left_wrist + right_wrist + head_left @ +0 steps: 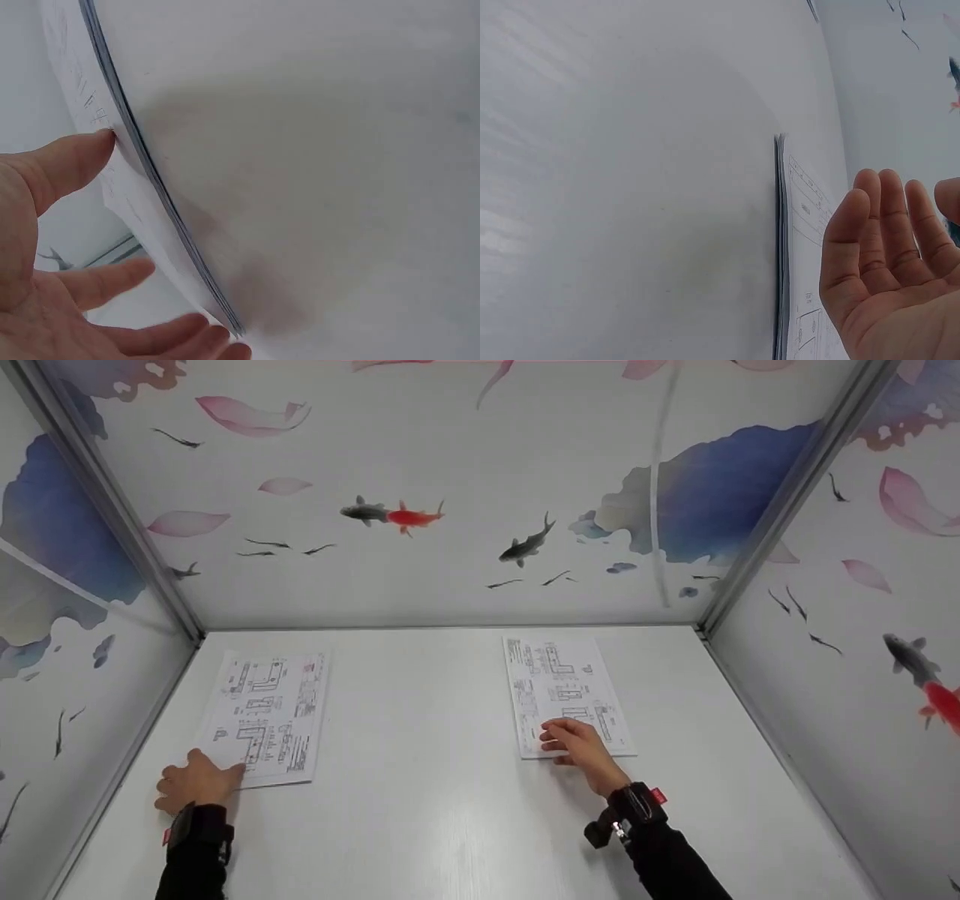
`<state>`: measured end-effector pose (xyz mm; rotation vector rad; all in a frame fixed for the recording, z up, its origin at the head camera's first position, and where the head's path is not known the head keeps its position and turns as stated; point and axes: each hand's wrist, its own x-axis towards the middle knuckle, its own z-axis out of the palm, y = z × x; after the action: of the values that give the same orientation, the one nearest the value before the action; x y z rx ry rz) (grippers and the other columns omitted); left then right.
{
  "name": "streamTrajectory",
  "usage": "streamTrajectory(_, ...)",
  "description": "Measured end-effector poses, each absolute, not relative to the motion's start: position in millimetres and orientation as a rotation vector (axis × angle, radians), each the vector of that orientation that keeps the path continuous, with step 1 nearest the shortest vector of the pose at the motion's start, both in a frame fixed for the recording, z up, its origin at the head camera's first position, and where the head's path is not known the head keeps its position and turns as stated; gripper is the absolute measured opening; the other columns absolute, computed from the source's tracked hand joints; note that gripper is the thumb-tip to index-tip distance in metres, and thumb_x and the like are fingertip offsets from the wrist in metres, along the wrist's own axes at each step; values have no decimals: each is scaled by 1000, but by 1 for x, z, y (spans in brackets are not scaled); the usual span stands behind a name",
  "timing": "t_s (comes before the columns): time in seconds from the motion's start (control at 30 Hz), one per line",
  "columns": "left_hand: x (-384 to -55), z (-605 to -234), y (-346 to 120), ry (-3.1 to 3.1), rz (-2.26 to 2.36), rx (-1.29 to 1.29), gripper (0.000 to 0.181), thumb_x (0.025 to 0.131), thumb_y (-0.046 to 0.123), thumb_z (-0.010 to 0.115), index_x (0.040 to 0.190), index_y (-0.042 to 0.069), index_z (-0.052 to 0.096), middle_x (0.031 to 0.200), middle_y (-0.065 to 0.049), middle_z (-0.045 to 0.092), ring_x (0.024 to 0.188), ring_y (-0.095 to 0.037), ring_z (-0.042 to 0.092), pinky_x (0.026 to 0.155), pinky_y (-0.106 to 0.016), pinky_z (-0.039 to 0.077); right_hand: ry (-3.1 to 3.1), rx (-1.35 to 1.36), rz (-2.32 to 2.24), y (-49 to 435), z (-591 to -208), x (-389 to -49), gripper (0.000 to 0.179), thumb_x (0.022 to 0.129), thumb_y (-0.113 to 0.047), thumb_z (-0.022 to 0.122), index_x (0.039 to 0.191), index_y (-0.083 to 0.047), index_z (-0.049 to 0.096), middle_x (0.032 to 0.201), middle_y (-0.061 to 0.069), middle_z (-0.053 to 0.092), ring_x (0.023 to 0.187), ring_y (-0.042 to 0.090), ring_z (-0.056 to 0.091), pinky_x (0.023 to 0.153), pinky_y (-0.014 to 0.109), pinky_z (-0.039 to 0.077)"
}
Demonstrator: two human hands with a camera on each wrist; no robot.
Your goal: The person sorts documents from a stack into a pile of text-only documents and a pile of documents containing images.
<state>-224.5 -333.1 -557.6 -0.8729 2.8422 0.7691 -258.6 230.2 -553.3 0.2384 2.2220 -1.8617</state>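
Note:
On the left of the white table lies a stack of printed drawing sheets (274,712). My left hand (196,784) is at its near left corner with the fingers spread. In the left wrist view, the thumb (82,159) touches the near edge of that stack, and the other fingers reach around the corner. A second stack of drawing sheets (536,675) lies on the right. Over its near edge is my right hand (581,750), fingers loosely bent and holding nothing. The right wrist view shows this stack's layered edge (781,247) beside the hand.
The white table (416,780) is bounded by a back panel (450,577) and side panels printed with fish and petals. Metal posts (780,521) stand at the back corners. A dark wrist strap (637,802) with a small device is on the right wrist.

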Motion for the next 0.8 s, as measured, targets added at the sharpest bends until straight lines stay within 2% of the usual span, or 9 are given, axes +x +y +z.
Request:
streamTrajectory(0.27,-224,-558,-330,2861,705,-869,54,88,32,66,110,-12,45,107,-40,43,105,-55,38,89,-66,35,2209,298,-1873,238,-555,-260,35,101,-25,53,124,-1,61,110,11,66,97,22,65,78,34,53)
streamTrajectory(0.43,-223,-560,-325,2945,672,-898,57,87,30,70,115,-12,43,108,-38,42,105,-54,38,89,-65,36,2204,300,-1875,239,-555,-260,35,101,-26,53,125,-1,61,110,10,66,98,21,65,79,34,53)
streamTrajectory(0.57,-225,-564,-325,3015,784,-843,61,85,18,72,125,-16,39,108,-38,45,102,-54,45,81,-60,42,2215,301,-1866,238,-556,-260,33,102,-25,52,124,-2,62,109,9,66,97,21,66,79,34,53)
streamTrajectory(0.73,-228,-565,-330,3014,926,-828,67,87,1,57,139,-19,22,100,-39,53,85,-49,57,66,-51,46,2219,308,-1861,238,-558,-260,31,102,-25,51,122,-3,62,109,10,66,98,22,66,80,35,53)
streamTrajectory(0.8,-229,-562,-331,2989,976,-860,58,87,-1,49,135,-22,26,95,-38,55,74,-43,57,58,-46,45,2214,301,-1865,239,-558,-260,31,102,-25,52,122,-3,62,109,10,66,98,23,66,80,35,54)
